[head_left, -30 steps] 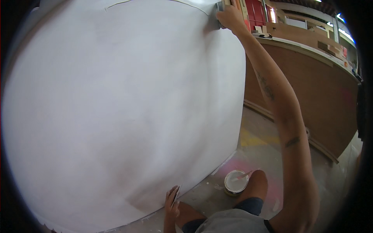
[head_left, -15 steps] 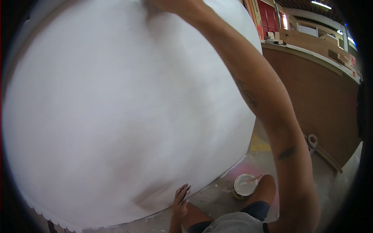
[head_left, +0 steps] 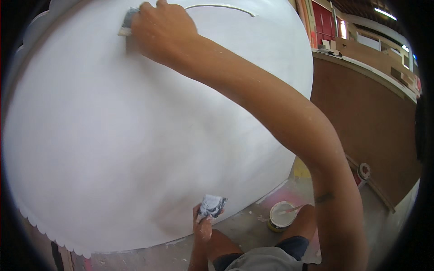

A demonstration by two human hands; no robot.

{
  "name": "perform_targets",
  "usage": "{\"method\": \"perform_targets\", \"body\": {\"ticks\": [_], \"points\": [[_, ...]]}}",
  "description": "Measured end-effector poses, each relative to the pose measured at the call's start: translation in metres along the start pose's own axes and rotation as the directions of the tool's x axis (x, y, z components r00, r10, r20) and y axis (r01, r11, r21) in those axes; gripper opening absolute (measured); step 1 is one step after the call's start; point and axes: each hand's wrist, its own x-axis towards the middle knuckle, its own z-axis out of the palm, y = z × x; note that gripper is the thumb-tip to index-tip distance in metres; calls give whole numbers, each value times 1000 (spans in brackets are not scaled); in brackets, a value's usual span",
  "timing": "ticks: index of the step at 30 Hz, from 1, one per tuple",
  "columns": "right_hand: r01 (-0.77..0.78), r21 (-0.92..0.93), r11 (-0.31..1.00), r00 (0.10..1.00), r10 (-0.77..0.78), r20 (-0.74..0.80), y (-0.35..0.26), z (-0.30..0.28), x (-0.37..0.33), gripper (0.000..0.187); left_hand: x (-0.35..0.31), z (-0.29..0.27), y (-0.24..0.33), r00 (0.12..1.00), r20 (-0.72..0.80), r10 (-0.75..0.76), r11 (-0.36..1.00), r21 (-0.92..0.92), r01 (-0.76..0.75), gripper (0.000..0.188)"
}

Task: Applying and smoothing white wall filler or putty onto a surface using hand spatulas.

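Observation:
A large white rounded panel [head_left: 90,135] with a scalloped edge fills most of the view. My right hand [head_left: 165,29] is closed on a flat grey spreader [head_left: 128,21] at the panel's upper part; whether its edge touches the surface cannot be told. Low in the middle, near my leg, my left hand [head_left: 203,223] grips a flat scraper [head_left: 212,207] whose face is smeared with white and dark grey paste. A thin curved grey line [head_left: 221,6] runs along the panel's top, right of my right hand.
An open tub of whitish paste [head_left: 282,214] with a stick in it stands on the floor beside my leg. Farther right are a brown board [head_left: 361,117] and a small can [head_left: 363,171]. Wood pieces [head_left: 398,74] lie on top behind.
My right hand has come down and left across the panel, bringing the spreader into sight. My left hand has turned the scraper, so its smeared face now shows. The view has shifted slightly.

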Motion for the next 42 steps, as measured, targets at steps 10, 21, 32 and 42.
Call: {"method": "perform_targets", "body": {"ticks": [10,21,32,42], "points": [[-300,723,622,951,259,171,27,-95,-186,32,20,86,39,976,63,211,971,-131,-201,43],[-397,377,837,742,51,669,14,-127,-385,64,31,172,61,965,260,29,994,-107,-1,42],[-94,271,-958,-43,276,960,6,-165,-353,15,78,200,42,556,760,337,523,340,-781,68],[-736,666,120,499,761,415,227,-124,-227,34,53,127,39,722,692,-5,517,620,-591,67]]}}
